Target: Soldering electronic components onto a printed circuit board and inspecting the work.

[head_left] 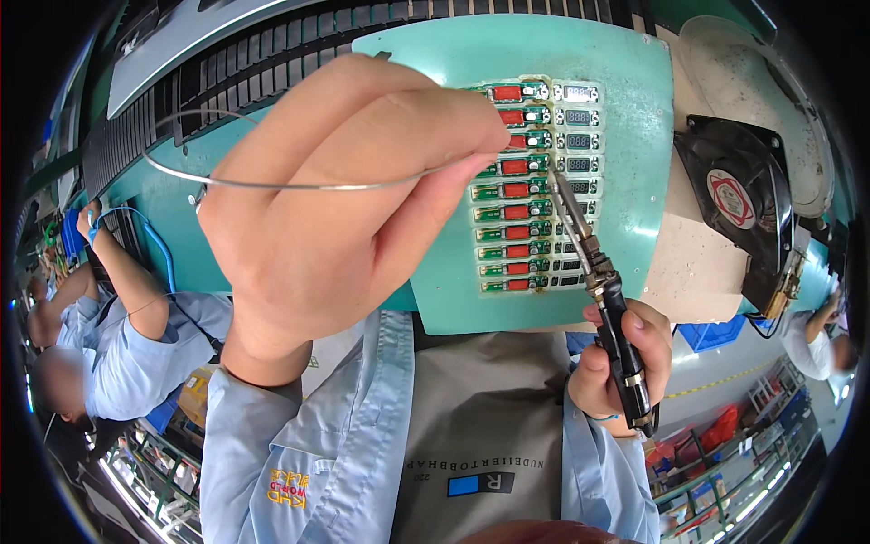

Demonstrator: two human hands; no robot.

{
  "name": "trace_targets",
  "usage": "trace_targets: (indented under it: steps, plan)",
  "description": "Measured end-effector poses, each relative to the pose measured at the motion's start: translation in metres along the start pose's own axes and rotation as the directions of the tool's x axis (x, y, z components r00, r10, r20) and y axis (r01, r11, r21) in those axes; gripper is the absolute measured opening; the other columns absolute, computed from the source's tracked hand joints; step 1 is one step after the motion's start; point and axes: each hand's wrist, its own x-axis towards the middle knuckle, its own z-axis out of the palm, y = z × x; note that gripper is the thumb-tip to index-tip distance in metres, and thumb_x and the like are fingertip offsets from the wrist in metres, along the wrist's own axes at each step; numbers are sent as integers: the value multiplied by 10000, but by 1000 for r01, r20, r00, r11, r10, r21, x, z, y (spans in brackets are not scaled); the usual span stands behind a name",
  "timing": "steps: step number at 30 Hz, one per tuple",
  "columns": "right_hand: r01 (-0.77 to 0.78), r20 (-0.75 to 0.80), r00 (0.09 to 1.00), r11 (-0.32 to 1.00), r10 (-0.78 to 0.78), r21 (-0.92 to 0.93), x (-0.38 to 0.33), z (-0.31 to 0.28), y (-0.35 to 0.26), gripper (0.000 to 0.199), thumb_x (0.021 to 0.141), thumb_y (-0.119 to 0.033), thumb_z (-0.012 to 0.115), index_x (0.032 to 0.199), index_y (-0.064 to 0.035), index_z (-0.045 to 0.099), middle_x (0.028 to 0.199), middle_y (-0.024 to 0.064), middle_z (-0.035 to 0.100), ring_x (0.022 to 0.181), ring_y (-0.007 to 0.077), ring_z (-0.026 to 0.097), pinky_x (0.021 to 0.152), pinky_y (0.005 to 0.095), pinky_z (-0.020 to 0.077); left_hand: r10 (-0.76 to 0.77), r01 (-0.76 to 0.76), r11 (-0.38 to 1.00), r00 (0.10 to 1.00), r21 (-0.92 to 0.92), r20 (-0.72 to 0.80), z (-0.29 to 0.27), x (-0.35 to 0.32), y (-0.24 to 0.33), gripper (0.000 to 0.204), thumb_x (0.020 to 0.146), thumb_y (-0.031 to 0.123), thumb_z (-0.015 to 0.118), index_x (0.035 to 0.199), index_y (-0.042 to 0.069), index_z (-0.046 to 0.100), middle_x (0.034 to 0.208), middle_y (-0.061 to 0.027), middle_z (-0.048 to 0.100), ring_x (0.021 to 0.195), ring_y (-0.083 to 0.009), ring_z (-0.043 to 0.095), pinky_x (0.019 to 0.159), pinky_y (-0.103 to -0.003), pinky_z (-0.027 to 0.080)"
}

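Silver solder wire (272,185) pinched in left hand (335,199), hiding boards (526,186); right hand (625,363) grips soldering iron (603,290).

The bench mat (544,54) is pale teal. On it, the panel of small circuit boards (535,186) shows green strips with red blocks in one column and dark grey displays beside them. The solder wire (272,185) is silvery grey. The soldering iron (612,317) has a black handle with brass-coloured rings. The fan (739,204) is black with a red-and-white centre label. The sleeves (290,453) are light blue.
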Motion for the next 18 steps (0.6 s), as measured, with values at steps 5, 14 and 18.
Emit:
trace_targets:
  steps: [5, 14, 18]
  plan:
    - [-36, 8, 999, 999, 36, 7, -2, 1, 1, 420, 849, -164, 852, 1198, -25, 664, 1010, 187, 714, 756, 248, 678, 661, 314, 558, -43, 43, 999, 999, -13, 34, 4, 1, 6, 174, 745, -46, 805, 912, -8, 773, 890, -108, 730, 647, -142, 555, 575, -229, 439]
    - [-71, 13, 997, 997, 71, -7, -1, 1, -2, 395, 842, -167, 858, 1160, -15, 680, 1006, 184, 723, 756, 248, 687, 670, 319, 572, -44, 45, 999, 998, -16, 45, 7, 1, 9, 180, 743, -55, 809, 912, -1, 775, 900, -103, 730, 616, -131, 534, 556, -219, 427]
    - [-77, 40, 996, 997, 77, -12, 4, -1, -4, 392, 838, -161, 859, 1156, -14, 682, 1008, 182, 724, 756, 249, 689, 675, 322, 575, -54, 55, 998, 997, -27, 51, 8, 2, 8, 179, 745, -57, 810, 911, -2, 775, 906, -103, 730, 608, -126, 529, 549, -215, 424]
